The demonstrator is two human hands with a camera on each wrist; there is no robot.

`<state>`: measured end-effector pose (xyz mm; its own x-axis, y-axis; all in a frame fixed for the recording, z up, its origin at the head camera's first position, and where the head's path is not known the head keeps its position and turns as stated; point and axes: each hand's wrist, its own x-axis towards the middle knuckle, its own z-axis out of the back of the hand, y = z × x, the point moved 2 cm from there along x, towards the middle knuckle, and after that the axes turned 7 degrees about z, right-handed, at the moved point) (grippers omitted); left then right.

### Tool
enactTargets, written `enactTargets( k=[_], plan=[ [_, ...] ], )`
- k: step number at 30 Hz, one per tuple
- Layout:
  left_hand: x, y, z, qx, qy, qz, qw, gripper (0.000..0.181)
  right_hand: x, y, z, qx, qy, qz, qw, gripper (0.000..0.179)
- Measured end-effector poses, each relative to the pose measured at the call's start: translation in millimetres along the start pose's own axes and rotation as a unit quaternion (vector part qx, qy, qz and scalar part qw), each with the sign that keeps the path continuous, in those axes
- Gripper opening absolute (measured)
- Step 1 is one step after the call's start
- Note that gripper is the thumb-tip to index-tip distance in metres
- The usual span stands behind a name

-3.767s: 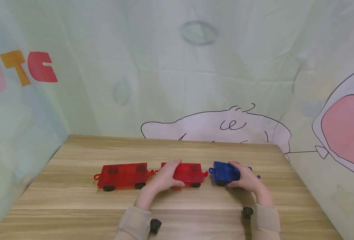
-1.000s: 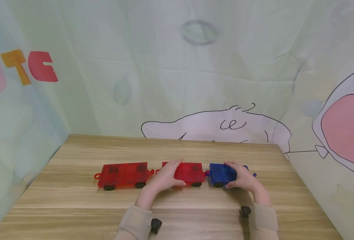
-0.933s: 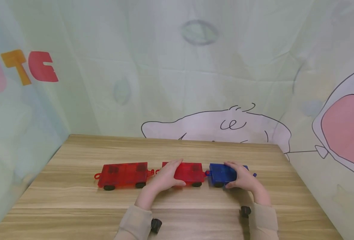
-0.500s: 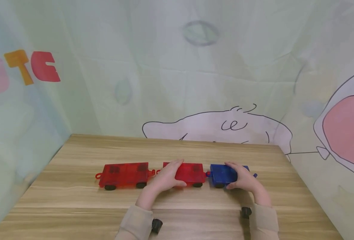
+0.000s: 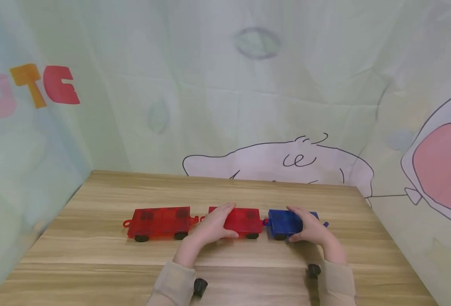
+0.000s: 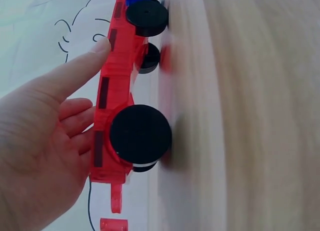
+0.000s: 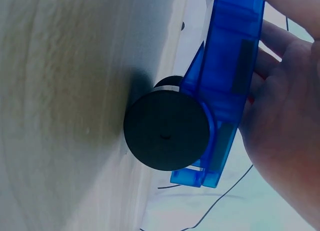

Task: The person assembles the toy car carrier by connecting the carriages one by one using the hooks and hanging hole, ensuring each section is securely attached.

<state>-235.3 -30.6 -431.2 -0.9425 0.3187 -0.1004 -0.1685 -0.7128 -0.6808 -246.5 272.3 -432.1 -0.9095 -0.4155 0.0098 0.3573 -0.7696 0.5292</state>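
Three translucent toy train cars with black wheels stand in a row on the wooden table point(image 5: 248, 272). My left hand point(image 5: 211, 227) holds the middle red car point(image 5: 244, 219) from above, thumb on its near side point(image 6: 112, 103). My right hand point(image 5: 312, 227) grips the blue car point(image 5: 280, 220) across its top; the palm hides its right part. At the joint between these two, the blue loop point(image 5: 265, 222) overlaps the red hook. The left red car point(image 5: 160, 221) stands untouched, its hook point(image 5: 194, 219) a small gap from the middle car's loop point(image 6: 116, 198).
A printed cloth backdrop point(image 5: 194, 106) rises behind the table and at its sides. Black wrist cameras point(image 5: 200, 287) sit at both beige cuffs point(image 5: 338, 278). Bare wood lies in front of the cars and behind them.
Since the earliest frame, my right hand has moved the blue car left until its loop meets the middle car's hook. In the last second both hands have held still; the view shifts slightly.
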Motion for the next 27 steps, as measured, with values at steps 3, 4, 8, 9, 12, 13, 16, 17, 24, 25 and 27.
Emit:
enactTargets(
  k=[3,4,8,9,12,13,16,17,24,25,27],
  plan=[
    [-1.3,-1.0,1.7,-0.001,0.003,-0.003,1.0,0.083,-1.2,0.1,-0.1,-0.001,0.004,-0.006,1.0,0.095],
    [-1.6,-1.3,2.5,-0.003,0.003,-0.005,1.0,0.082,-1.5,0.3,0.2,0.0,0.004,-0.008,1.0,0.096],
    [-2.8,-2.0,6.6,-0.013,0.001,-0.012,0.9998,0.081,-1.4,2.3,2.8,0.008,0.003,-0.002,1.0,0.098],
    [-3.0,-2.2,7.8,-0.014,-0.001,-0.014,0.9998,0.081,-1.1,3.4,3.7,0.009,0.002,0.002,1.0,0.098],
    [-4.1,-2.6,11.6,-0.022,-0.007,-0.022,0.9995,0.084,0.6,8.6,6.3,0.012,-0.004,0.016,0.9998,0.098],
    [-4.6,-2.7,13.1,-0.025,-0.01,-0.024,0.9993,0.085,1.6,10.9,6.9,0.01,-0.005,0.021,0.9997,0.099],
    [-6.6,-1.9,17.5,-0.034,-0.019,-0.028,0.9988,0.087,5.3,18.9,6.6,0.01,-0.008,0.022,0.9997,0.099],
    [-7.3,-1.3,19.0,-0.035,-0.023,-0.03,0.9987,0.087,7.0,22.0,6.0,0.011,-0.008,0.022,0.9997,0.1],
    [-11.5,2.5,32.0,-0.051,-0.072,-0.03,0.9956,0.085,23.8,44.0,-6.8,0.027,-0.028,0.054,0.9978,0.096],
    [-11.9,3.2,33.5,-0.053,-0.081,-0.03,0.9949,0.084,26.4,47.7,-9.7,0.028,-0.032,0.059,0.9973,0.095],
    [-12.6,4.0,36.3,-0.054,-0.092,-0.03,0.9939,0.083,31.6,54.3,-15.9,0.03,-0.04,0.066,0.9966,0.094]
  ],
)
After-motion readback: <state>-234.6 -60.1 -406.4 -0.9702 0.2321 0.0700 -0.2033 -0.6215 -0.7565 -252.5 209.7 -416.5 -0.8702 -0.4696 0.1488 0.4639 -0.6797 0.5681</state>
